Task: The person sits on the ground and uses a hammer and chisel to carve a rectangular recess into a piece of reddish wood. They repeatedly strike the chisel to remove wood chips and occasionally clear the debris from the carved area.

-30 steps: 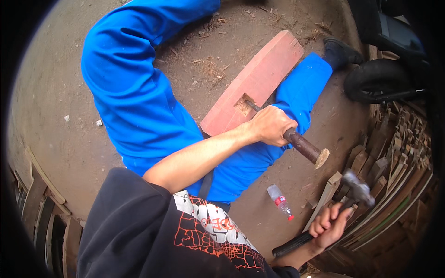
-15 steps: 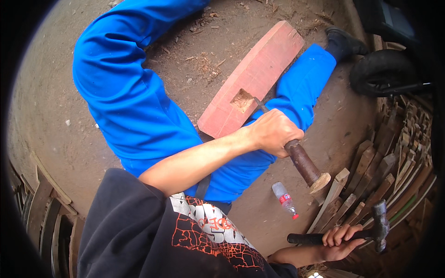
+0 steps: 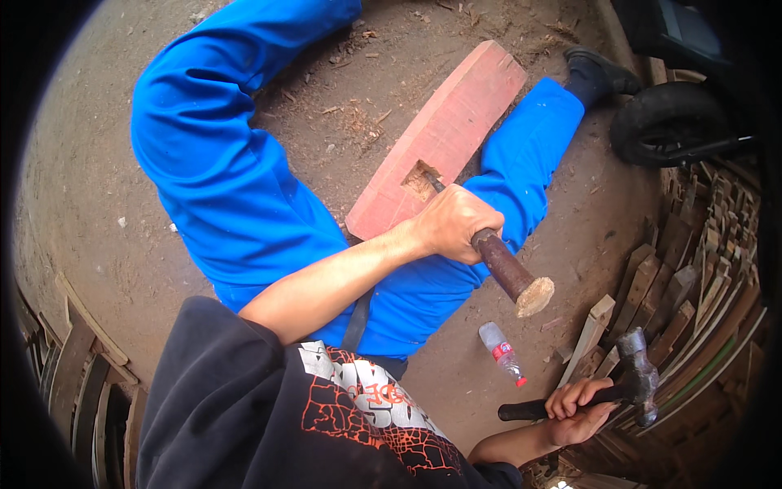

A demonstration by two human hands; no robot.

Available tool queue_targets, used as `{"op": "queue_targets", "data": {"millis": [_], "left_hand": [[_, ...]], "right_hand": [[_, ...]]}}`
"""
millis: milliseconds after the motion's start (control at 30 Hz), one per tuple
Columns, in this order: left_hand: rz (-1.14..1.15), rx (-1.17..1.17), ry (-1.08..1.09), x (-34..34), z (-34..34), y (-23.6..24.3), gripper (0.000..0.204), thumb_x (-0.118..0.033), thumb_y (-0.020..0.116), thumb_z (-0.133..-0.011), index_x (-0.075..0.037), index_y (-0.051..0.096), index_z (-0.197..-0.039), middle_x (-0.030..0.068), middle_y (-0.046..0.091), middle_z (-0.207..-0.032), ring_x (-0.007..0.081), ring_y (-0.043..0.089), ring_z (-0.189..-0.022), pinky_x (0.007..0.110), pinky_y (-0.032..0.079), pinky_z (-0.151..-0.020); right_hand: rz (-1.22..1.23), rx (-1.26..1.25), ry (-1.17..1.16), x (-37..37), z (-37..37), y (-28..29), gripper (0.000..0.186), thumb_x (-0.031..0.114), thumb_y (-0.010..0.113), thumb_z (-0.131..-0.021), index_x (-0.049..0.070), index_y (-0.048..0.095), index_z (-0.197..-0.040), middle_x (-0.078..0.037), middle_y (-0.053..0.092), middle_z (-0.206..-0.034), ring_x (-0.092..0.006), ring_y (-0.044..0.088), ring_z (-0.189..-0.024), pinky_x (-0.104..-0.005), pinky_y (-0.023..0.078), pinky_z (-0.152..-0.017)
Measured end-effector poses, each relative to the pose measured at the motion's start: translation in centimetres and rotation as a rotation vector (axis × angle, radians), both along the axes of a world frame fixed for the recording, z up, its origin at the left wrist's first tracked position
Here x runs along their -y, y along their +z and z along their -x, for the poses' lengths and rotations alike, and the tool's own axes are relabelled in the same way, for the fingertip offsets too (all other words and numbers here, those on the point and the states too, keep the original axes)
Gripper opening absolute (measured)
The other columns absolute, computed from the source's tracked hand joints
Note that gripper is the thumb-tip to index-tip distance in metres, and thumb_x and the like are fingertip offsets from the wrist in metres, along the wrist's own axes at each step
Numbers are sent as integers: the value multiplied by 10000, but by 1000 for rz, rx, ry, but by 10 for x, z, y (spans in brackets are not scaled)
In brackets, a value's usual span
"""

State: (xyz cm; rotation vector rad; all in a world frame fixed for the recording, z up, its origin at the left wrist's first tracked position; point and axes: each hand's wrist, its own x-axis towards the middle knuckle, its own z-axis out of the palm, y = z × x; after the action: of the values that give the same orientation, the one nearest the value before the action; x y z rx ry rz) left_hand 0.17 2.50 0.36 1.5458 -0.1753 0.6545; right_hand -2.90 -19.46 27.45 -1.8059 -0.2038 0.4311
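A reddish wooden block (image 3: 452,114) lies between my blue-trousered legs, with a rough square recess (image 3: 419,181) cut near its lower end. My left hand (image 3: 461,224) is wrapped round a chisel (image 3: 505,265), whose brown handle has a pale, battered end and whose blade reaches into the recess. Lower right, my right hand (image 3: 578,403) grips a hammer (image 3: 635,367) by its dark handle, the metal head beyond my fingers, below and right of the chisel's handle.
A plastic bottle (image 3: 503,352) with a red cap lies on the dirt floor (image 3: 114,228). Stacked wood offcuts (image 3: 676,277) line the right, loose boards (image 3: 90,375) the lower left. A black tyre (image 3: 664,122) stands at upper right, near my dark boot (image 3: 603,73).
The chisel drew out from the recess toward lower right, then moved back into it with my left hand. The hammer swung down and rightward, then lifted slightly up and left.
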Motion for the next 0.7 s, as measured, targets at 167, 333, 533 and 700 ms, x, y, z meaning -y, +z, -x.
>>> {"op": "queue_targets", "data": {"millis": [167, 333, 533, 700], "left_hand": [[4, 10, -120, -10, -1, 12, 243, -66, 691, -601, -77, 506, -757, 77, 519, -657, 315, 559, -622, 401, 426, -561], [-53, -81, -95, -15, 1, 41, 323, 17, 676, -631, -31, 478, -881, 134, 500, -852, 345, 532, -819, 397, 414, -726], [28, -26, 13, -9, 10, 55, 340, -39, 762, -664, -54, 539, -921, 96, 568, -872, 306, 591, -842, 400, 458, -739], [5, -57, -29, -4, 17, 67, 308, 23, 692, -628, -59, 583, -904, 96, 614, -893, 294, 620, -904, 388, 475, -762]], "right_hand": [[52, 20, 42, -2, 5, -9, 446, 481, 371, -1036, 68, 373, -868, 4, 304, -540, -46, 190, -362, -219, 183, -283], [24, -2, 51, -4, 5, -14, 432, 465, 373, -1039, 61, 375, -886, -5, 320, -554, -48, 212, -370, -216, 199, -295], [-12, -38, -13, -3, 5, -21, 424, 450, 421, -1026, 49, 384, -897, -15, 329, -560, -53, 235, -381, -216, 210, -309], [-19, -46, -115, -5, 9, -23, 453, 449, 502, -998, 19, 398, -901, -33, 346, -566, -66, 268, -394, -214, 220, -329]]}}
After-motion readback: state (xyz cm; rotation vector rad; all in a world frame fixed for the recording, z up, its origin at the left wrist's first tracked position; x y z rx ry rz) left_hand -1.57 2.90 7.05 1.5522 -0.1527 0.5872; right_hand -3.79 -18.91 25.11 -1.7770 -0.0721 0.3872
